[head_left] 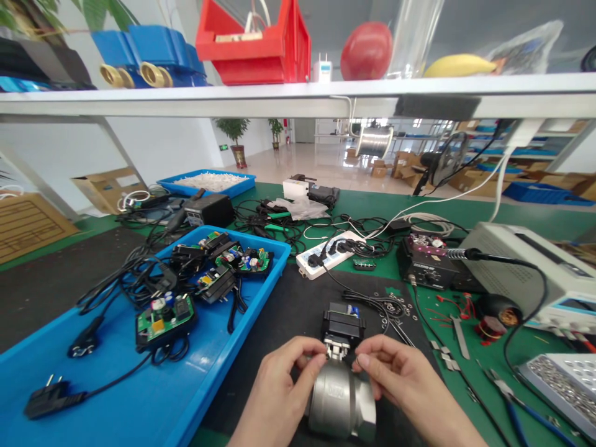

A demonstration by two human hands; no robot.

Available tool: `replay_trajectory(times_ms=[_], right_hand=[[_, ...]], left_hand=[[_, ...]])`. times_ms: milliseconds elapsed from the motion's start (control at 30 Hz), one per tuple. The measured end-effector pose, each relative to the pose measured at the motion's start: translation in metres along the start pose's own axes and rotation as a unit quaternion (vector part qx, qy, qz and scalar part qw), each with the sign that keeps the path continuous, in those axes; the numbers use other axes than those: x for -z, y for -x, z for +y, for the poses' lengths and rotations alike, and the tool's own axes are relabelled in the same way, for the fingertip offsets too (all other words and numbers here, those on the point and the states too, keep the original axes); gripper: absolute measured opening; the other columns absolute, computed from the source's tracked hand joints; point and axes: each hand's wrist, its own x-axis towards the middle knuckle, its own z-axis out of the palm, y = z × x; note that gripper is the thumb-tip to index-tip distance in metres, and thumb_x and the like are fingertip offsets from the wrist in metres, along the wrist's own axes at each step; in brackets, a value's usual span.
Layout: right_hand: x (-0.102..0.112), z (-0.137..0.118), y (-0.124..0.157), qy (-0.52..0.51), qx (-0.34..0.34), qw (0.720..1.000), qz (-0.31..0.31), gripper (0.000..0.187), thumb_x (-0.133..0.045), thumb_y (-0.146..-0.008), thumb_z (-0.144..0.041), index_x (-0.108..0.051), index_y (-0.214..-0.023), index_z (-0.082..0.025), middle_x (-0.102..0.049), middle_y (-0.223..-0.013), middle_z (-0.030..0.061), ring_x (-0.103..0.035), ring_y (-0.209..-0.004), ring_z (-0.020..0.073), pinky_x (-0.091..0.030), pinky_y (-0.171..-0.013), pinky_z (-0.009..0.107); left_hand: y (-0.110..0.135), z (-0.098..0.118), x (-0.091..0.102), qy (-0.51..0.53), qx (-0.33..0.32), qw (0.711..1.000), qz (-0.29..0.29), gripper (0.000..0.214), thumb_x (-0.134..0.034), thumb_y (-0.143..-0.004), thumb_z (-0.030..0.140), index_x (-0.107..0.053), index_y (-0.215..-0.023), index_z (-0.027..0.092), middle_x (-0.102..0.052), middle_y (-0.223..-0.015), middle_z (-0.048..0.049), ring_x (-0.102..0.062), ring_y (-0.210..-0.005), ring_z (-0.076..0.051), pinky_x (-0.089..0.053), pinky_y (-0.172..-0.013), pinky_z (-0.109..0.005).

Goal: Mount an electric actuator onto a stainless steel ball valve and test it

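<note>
A grey metal valve body [342, 400] stands on the black mat near the front edge, with a black actuator box [343, 326] mounted on top of it. My left hand [279, 388] grips the valve's left side, thumb and fingers pinched at the neck under the black box. From the right, my right hand [400, 379] pinches the same neck between thumb and forefinger. A black cable runs from the box back toward the white power strip [331, 253].
A blue tray [139, 397] at left holds several green circuit boards [162, 320] with black cables and plugs. A soldering station [426, 264], a grey instrument [535, 267], pliers [516, 403] and small metal parts lie at right. A shelf [298, 96] runs overhead.
</note>
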Motion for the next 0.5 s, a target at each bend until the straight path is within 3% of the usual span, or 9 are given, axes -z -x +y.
replay_trajectory(times_ms=[100,167,267,400,500], right_hand=[[0.001,0.006,-0.005,0.133,0.054,0.989,0.025,0.032,-0.070,-0.094,-0.052,-0.072,-0.091,-0.019,-0.072,-0.084,0.0027,-0.064,-0.073,0.0177,-0.046,-0.068,0.028],[0.000,0.012,-0.007,0.247,0.101,0.963,0.043,0.024,-0.060,-0.102,-0.042,-0.071,-0.094,-0.022,-0.073,-0.089,0.0023,-0.067,-0.081,0.0199,-0.046,-0.074,0.031],[-0.002,0.019,-0.011,0.395,0.182,0.899,0.058,0.016,-0.054,-0.106,-0.026,-0.068,-0.099,-0.023,-0.074,-0.096,0.0023,-0.070,-0.088,0.0213,-0.047,-0.080,0.032],[-0.004,0.023,-0.018,0.526,0.284,0.799,0.063,0.014,-0.059,-0.102,-0.015,-0.069,-0.098,-0.024,-0.075,-0.089,0.0014,-0.073,-0.082,0.0222,-0.046,-0.072,0.032],[-0.003,0.023,-0.022,0.570,0.320,0.753,0.075,0.012,-0.061,-0.101,-0.015,-0.068,-0.096,-0.023,-0.074,-0.085,0.0006,-0.071,-0.076,0.0217,-0.043,-0.067,0.032]], left_hand=[[-0.008,0.001,0.001,-0.057,-0.023,0.998,-0.001,0.014,-0.063,-0.100,0.026,-0.077,-0.099,0.026,-0.072,-0.086,0.0030,-0.059,-0.070,-0.013,-0.042,-0.065,-0.025],[-0.016,0.001,0.004,-0.093,-0.037,0.995,-0.016,0.015,-0.064,-0.098,0.021,-0.078,-0.097,0.026,-0.071,-0.086,0.0035,-0.057,-0.067,-0.012,-0.039,-0.064,-0.026],[-0.029,0.005,0.009,-0.117,-0.054,0.989,-0.068,0.016,-0.067,-0.094,0.017,-0.080,-0.094,0.027,-0.074,-0.087,0.0041,-0.062,-0.072,-0.013,-0.040,-0.067,-0.025],[-0.044,0.010,0.016,-0.186,-0.091,0.971,-0.123,0.020,-0.069,-0.091,0.012,-0.081,-0.092,0.028,-0.078,-0.090,0.0036,-0.070,-0.083,-0.015,-0.042,-0.073,-0.024],[-0.050,0.012,0.018,-0.243,-0.117,0.954,-0.134,0.018,-0.070,-0.091,0.012,-0.079,-0.092,0.027,-0.079,-0.090,0.0038,-0.071,-0.083,-0.016,-0.042,-0.073,-0.025]])
